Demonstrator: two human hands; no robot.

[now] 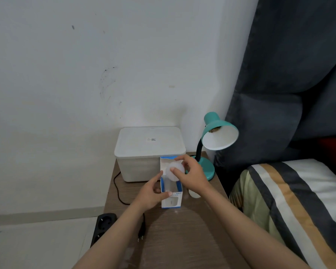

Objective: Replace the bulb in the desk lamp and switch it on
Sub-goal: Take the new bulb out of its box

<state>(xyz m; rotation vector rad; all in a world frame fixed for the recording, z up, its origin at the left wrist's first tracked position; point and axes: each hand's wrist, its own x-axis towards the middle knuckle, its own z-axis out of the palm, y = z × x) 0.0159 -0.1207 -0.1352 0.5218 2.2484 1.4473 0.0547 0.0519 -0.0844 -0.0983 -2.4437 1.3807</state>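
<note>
A teal desk lamp [213, 133] stands at the back right of the wooden table [182, 230], its shade tilted toward me with a bare socket inside. My left hand [153, 193] grips a white and blue bulb box [171, 199] standing upright with its top flap open. My right hand [192, 175] holds a white bulb [173, 170] by its globe at the box's open top. Another white bulb [193, 193] lies on the table right of the box, partly hidden by my right wrist.
A white lidded plastic box [149, 150] sits against the wall behind the bulb box. The lamp's black cord [117, 189] trails over the table's left edge, its plug [141, 232] lying loose on the table. A black power strip [103, 226] lies on the floor. A bed [299, 200] stands at right.
</note>
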